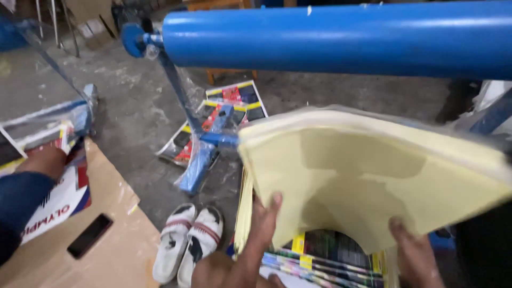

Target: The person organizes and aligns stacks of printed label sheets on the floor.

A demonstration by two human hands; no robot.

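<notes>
Two hands lift a thick stack of pale yellow sheets [373, 176] at centre right: left hand [261, 224] under its lower left edge, fingers pressed flat against the underside; right hand [413, 250] at the lower right, fingers up against the sheets, grip partly hidden. Below lie printed covers [325, 256]; a blue roller [341, 37] crosses the top. White shoes [186, 242] rest on the floor at lower centre, a cardboard box [106, 240] at lower left.
</notes>
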